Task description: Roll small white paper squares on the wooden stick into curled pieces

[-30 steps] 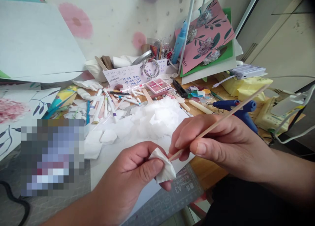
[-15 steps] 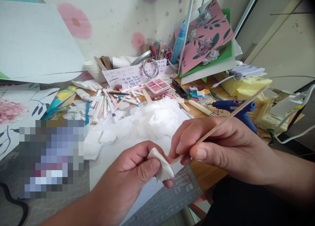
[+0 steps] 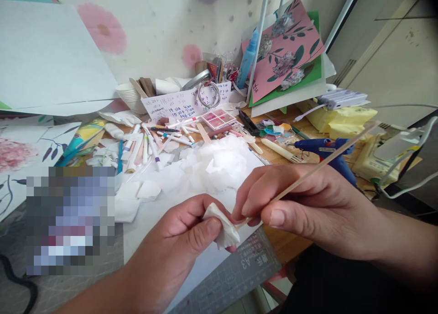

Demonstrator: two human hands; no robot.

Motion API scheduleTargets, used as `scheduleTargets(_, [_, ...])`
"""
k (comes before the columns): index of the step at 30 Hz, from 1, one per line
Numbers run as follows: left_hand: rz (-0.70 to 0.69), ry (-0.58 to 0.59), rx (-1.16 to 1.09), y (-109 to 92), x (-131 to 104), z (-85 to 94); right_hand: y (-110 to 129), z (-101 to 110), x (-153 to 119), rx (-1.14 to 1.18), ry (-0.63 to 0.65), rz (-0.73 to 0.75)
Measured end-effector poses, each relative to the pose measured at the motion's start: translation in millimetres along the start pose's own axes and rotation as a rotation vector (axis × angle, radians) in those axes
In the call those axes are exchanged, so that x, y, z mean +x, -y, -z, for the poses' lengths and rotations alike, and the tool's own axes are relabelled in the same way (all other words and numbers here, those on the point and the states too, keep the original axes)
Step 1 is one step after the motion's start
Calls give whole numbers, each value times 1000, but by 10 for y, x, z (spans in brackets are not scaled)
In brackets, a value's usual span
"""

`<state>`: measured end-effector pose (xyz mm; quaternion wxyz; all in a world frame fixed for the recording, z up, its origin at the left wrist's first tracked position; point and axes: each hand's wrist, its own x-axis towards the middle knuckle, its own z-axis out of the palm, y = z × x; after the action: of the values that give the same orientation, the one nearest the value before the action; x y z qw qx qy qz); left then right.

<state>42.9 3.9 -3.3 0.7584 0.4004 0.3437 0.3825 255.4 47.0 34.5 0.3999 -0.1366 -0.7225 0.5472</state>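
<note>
Between the thumb and fingers of my left hand is pinched a small folded piece of white paper, thin like tissue. My right hand grips a thin wooden stick much like a pen, its long end slanting up to the right. The stick's lower tip meets the right edge of the paper piece; the very tip is hidden in the fold. Just beyond both hands lies a heap of white paper pieces on a white sheet.
A grey cutting mat lies under the sheet. Markers and a pink palette are scattered behind the heap. At right are a blue glue gun and a yellow pack. Paper cups stand at the back.
Both hands stay almost in place, the paper piece rising slightly. My left fingertips under the paper show a little less, and the stick still touches its edge.
</note>
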Motion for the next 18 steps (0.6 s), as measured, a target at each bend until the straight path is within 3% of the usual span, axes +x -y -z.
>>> scheduleTargets(12, [-39,-70,76,1,-6,10,81,-34,-54,-152,20,-33])
scheduleTargets(18, [-26,-64,54,9,-14,-18,73,-44,-94,-121,20,-58])
